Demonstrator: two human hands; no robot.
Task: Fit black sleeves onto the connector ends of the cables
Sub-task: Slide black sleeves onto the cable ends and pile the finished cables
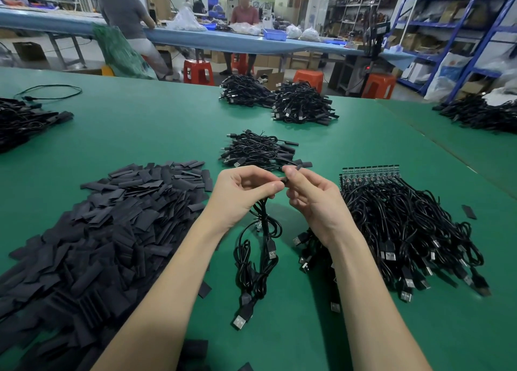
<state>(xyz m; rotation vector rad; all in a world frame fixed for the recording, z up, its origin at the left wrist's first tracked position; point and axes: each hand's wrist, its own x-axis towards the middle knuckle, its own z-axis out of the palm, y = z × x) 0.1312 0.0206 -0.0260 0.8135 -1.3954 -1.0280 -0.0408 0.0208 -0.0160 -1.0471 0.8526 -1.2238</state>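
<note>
My left hand point(240, 191) grips a few black USB cables point(258, 258) that hang down to the green table, their USB plugs lying near the front. My right hand point(310, 194) pinches a black sleeve point(297, 167) at the cables' upper end, where both hands meet. The connector end itself is hidden between my fingers. A big heap of flat black sleeves point(106, 230) lies at the left. A pile of cables with small circuit boards point(405, 222) lies at the right. A smaller pile of sleeved cables point(263, 149) sits just beyond my hands.
More cable bundles lie at the far middle point(291, 102), far left point(19, 121) and far right point(481, 113) of the green table point(140, 124). A stray sleeve point(469, 211) lies at the right. Two people work at a blue bench point(212, 41) behind, with red stools and shelving.
</note>
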